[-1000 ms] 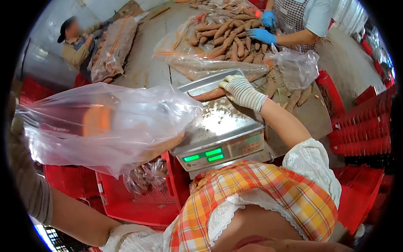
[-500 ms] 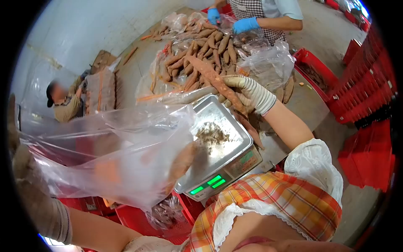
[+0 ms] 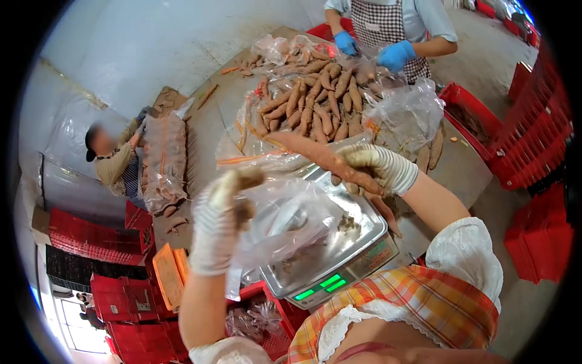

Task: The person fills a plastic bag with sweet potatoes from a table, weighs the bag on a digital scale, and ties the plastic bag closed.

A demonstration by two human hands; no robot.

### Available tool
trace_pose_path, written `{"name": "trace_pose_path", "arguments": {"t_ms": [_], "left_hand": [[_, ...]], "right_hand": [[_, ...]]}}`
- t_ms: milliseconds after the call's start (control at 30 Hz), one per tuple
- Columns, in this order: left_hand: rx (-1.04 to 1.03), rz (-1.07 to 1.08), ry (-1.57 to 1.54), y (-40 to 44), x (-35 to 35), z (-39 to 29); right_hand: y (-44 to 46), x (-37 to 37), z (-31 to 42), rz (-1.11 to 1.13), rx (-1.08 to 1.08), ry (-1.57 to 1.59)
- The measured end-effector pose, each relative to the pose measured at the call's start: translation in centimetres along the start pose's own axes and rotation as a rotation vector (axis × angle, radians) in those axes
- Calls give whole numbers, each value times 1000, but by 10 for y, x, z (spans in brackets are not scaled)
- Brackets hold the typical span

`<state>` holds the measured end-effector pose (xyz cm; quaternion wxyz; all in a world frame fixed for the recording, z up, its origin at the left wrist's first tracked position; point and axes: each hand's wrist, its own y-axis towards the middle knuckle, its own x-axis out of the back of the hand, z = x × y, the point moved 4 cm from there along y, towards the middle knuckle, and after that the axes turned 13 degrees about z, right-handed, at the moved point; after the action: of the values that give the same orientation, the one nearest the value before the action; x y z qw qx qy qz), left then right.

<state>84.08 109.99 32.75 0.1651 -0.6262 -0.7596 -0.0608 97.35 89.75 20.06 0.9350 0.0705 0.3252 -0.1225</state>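
Note:
My right hand (image 3: 379, 167), in a striped glove, grips a long sweet potato (image 3: 315, 153) above the back edge of the metal scale (image 3: 357, 225). Another sweet potato (image 3: 385, 213) lies by the scale's right edge. My left hand (image 3: 227, 212), also gloved, is raised at the scale's left with its fingers bent at the top of a clear plastic bag (image 3: 291, 218). The bag hangs crumpled over the left part of the scale. Loose dirt sits on the pan, and green digits are lit on the front.
A heap of sweet potatoes (image 3: 327, 100) lies behind the scale. A co-worker in blue gloves (image 3: 397, 56) handles plastic there. Another person (image 3: 112, 155) stands left beside a filled sack (image 3: 163, 158). Red crates (image 3: 533, 230) stand right; a red crate (image 3: 285, 315) holding bagged items is below the scale.
My left hand has come in from the far left to the scale, and the bag has moved right and crumpled. My right hand still holds the sweet potato, now lower and more level.

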Motion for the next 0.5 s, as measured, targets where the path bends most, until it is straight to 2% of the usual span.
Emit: {"name": "trace_pose_path", "arguments": {"t_ms": [33, 67, 100, 133, 200, 233, 300, 333, 400, 433, 467, 500], "left_hand": [[203, -14, 20, 5, -8, 10], [157, 88, -52, 22, -13, 31], [125, 77, -313, 40, -27, 43], [117, 77, -314, 51, -28, 52], [132, 186, -424, 72, -35, 68], [129, 196, -425, 82, -36, 76], [52, 67, -277, 104, -29, 93], [55, 75, -276, 121, -22, 114], [-131, -86, 69, 150, 2, 142], [4, -158, -16, 136, -2, 115], [12, -145, -12, 135, -1, 107], [160, -171, -193, 135, 4, 109]], "right_hand": [[2, 3, -5, 20, 11, -47], [6, 6, -9, 37, 24, -96], [5, -4, -6, 74, 25, -70], [7, 7, -17, 77, -75, -36], [6, 6, -19, -34, -109, -140], [8, 14, -24, -21, -115, -152], [9, 18, -25, -32, -135, -206], [10, 20, -26, -32, -162, -257], [13, 22, -26, -49, -140, -300], [13, 26, -24, -137, -94, -153], [13, 30, -24, -228, -48, 0], [22, 42, -22, -252, 186, 4]]}}
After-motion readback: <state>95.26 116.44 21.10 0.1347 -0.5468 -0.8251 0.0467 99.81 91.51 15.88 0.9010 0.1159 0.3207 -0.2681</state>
